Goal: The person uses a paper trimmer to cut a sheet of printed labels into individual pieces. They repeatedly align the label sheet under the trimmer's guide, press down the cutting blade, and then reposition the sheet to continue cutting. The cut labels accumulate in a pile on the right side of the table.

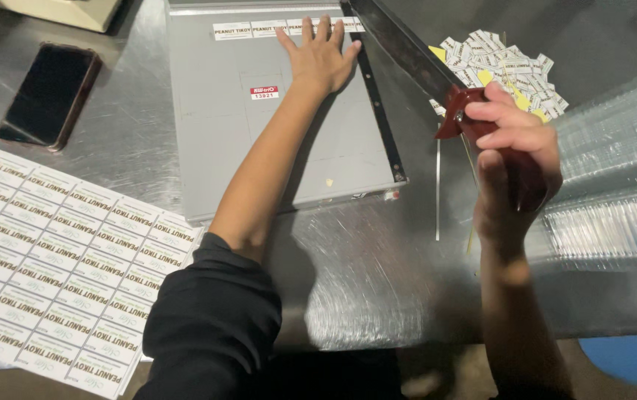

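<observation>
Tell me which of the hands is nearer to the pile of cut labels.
Right. The right hand grips the cutter's red handle just below the pile of cut labels; the left hand lies flat on the label strip, farther left.

Hands: two; left hand [320, 55]; right hand [511, 159]
Cutters: one, grey cutter [259, 141]; one blade [400, 46]; one red handle [507, 159]
Phones: one, phone [50, 94]
Label sheets: one uncut, sheet [51, 267]; one strip [259, 30] on the cutter
Cut labels: one pile [500, 65]; too many to count
Offcuts: one thin sliver [438, 189] on the counter [377, 274]
</observation>
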